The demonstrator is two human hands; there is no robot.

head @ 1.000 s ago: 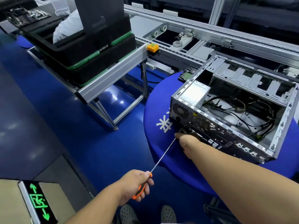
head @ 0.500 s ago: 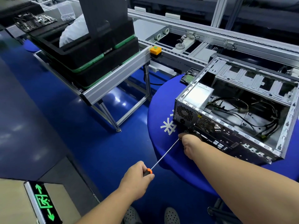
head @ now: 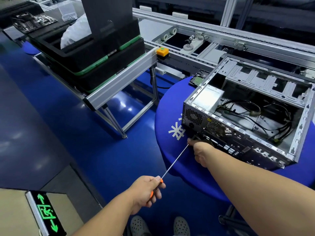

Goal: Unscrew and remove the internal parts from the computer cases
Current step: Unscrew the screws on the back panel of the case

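Orange-handled screwdriver is gripped at the handle by the left hand, fingers curled round it; the long shaft runs up to the rear panel of the computer case, which lies open on the blue table. Right hand is held at the tip; its grip cannot be told. Risk judged: with so long a shaft, the tip may be cammed out of the screw, or the freed screw dropped.

We see both our forearms bare, no sleeves, no gloves on our left hand or right hand. On our feet sit grey perforated clog-style shoes, holes dotting their rounded toes.
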